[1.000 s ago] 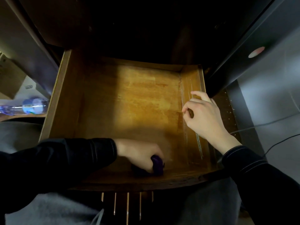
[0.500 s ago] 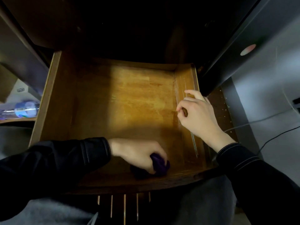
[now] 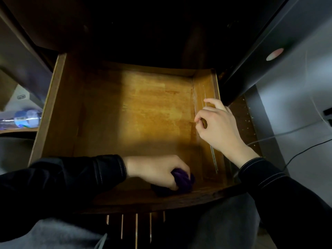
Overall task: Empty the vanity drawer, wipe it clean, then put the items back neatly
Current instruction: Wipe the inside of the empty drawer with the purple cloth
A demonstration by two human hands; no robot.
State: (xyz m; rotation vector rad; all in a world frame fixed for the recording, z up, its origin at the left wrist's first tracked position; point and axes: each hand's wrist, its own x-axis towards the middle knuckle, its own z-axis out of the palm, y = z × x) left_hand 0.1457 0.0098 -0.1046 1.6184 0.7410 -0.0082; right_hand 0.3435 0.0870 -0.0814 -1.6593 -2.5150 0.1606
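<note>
The wooden vanity drawer (image 3: 59, 97) stands pulled out below me, and nothing lies on its floor. My left hand (image 3: 156, 169) grips a bunched purple cloth (image 3: 181, 178) and holds it down on the drawer floor at the front right corner. My right hand (image 3: 217, 126) rests on the drawer's right side wall, its fingers loosely curled and its forefinger stretched along the top edge. It holds nothing that I can see.
A plastic bottle with a blue label (image 3: 23, 118) lies on a surface to the left. A dark cabinet (image 3: 265, 51) rises at the right, with cables (image 3: 296, 153) trailing on the grey floor beside it. My lap in grey trousers sits under the drawer front.
My left hand has slid the purple cloth a little to the right along the drawer's front edge. The right hand has stayed on the side wall.
</note>
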